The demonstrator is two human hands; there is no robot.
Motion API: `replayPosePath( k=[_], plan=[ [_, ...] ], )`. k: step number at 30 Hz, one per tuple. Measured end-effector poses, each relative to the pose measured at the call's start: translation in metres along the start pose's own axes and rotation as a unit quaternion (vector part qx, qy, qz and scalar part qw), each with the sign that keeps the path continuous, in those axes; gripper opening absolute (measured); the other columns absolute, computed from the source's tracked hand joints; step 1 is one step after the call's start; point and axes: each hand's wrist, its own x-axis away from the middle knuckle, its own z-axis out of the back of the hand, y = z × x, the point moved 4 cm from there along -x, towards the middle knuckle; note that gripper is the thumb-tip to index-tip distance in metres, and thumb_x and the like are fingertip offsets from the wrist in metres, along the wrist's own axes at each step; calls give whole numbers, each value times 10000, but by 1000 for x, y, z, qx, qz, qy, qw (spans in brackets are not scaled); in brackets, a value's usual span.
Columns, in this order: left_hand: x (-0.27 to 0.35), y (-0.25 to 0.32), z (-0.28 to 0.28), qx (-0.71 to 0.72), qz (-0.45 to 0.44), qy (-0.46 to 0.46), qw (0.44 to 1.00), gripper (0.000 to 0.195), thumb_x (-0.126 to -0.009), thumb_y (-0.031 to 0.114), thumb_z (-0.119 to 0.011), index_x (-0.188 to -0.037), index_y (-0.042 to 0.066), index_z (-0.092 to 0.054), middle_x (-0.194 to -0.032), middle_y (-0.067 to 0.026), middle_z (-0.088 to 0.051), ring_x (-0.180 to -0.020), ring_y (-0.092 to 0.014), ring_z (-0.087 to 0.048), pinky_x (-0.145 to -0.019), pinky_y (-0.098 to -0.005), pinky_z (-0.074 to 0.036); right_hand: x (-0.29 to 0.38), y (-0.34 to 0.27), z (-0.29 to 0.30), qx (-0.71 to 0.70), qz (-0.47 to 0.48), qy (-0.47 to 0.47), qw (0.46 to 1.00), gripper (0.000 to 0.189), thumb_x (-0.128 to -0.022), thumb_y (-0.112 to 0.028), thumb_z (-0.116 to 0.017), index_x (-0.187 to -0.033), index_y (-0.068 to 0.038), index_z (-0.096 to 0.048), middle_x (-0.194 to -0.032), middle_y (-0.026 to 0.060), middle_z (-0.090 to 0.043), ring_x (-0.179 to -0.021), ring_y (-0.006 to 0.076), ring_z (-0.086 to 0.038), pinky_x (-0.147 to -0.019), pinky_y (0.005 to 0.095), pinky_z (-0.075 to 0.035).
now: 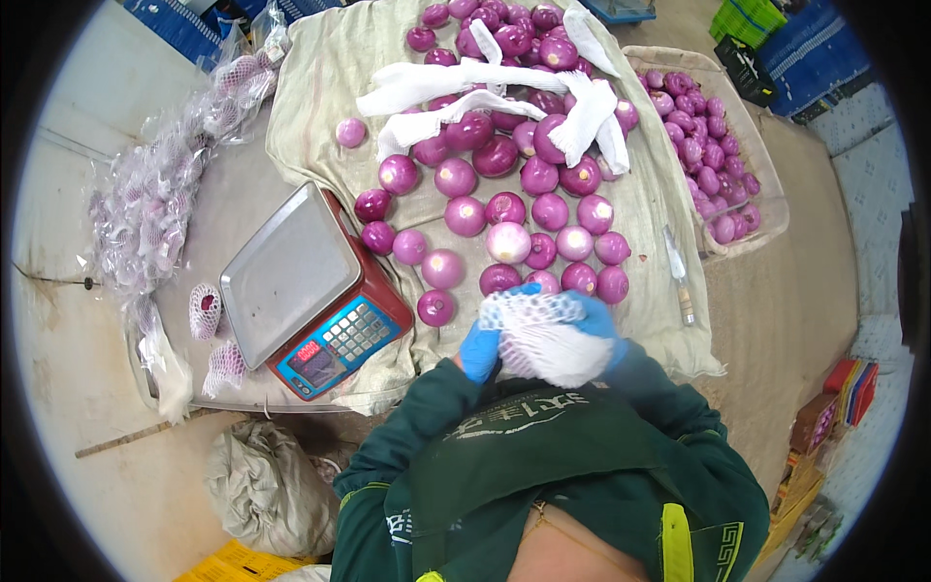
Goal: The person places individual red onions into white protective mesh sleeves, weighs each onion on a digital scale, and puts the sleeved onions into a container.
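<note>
Both of my hands wear blue gloves and hold a white foam net sleeve (542, 327) close to my apron. My left hand (480, 351) grips its left side, and my right hand (600, 327) has hold of the right side, slightly blurred. Purple shows faintly through the mesh, but what is inside cannot be made out clearly. Just beyond my hands, peeled red onions (508, 243) lie spread over a pale woven cloth (647, 320). More white foam net sleeves (465, 76) are strewn across the onions farther back.
A red digital scale (291, 269) with a bare metal pan stands at left, two netted onions (205, 311) beside it. Bagged netted onions (149, 218) line the far left. A knife (678, 273) lies at the cloth's right. A crate (774, 211) of onions stands beyond the right edge.
</note>
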Motion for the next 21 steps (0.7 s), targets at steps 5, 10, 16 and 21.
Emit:
replayPosePath(
  k=[5,10,16,21],
  plan=[
    [29,-2,21,180,75,120,973,418,-932,224,-421,-1297,22,-389,-1244,-138,-506,-1129,-259,-509,-982,-395,-399,-34,-29,-4,249,47,60,966,239,-825,-116,-569,-1037,-9,-600,-838,58,-639,-755,96,-579,-673,262,-477],
    [26,10,47,231,41,183,955,374,-908,222,-466,-1212,5,-476,-1156,-147,-563,-1065,-260,-550,-942,-388,-437,-51,-31,-46,257,-135,-38,956,209,-841,-171,-594,-960,0,-608,-783,77,-620,-710,102,-568,-631,279,-472],
    [62,37,63,254,-62,177,949,412,-932,259,-417,-1259,9,-441,-1229,-142,-529,-1121,-269,-521,-984,-415,-402,-91,-29,-79,568,70,-79,816,241,-798,-245,-611,-917,-41,-566,-768,176,-607,-712,354,-596,-635,407,-469],
    [65,40,70,291,-125,242,917,388,-952,259,-415,-1268,34,-438,-1241,-119,-525,-1128,-256,-519,-984,-410,-410,-158,-4,-114,633,143,-82,756,269,-754,-156,-572,-997,-44,-595,-915,183,-623,-852,343,-603,-742,417,-470]
  ],
)
